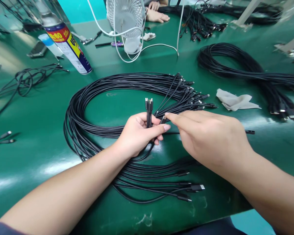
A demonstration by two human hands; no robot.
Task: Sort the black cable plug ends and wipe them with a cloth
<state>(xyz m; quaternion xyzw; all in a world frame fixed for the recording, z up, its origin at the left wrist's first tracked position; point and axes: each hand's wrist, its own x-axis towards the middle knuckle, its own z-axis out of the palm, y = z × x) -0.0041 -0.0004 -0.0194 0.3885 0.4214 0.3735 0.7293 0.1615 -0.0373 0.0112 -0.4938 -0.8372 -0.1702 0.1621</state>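
Observation:
My left hand (139, 133) is closed around several black USB cables (149, 112), their metal-tipped plugs pointing up. Between its thumb and fingers, one more cable plug (163, 119) leans to the right. My right hand (210, 140) is closed, and its index fingertip touches or nearly touches that plug's metal tip. Its thumb and other fingers are mostly hidden, so what they hold does not show. Beneath both hands lies a large coiled bundle of black cables (88, 94), with plug ends fanned out at the right and front. A thin black end (250, 132) shows beyond my right hand.
On the green table (39, 117) stand a spray can (68, 45) and a white fan (126, 19) with a looping white cord. A cable bundle (235, 62) and crumpled cloth (236, 99) lie at right. Another person's hand (156, 15) rests behind the fan.

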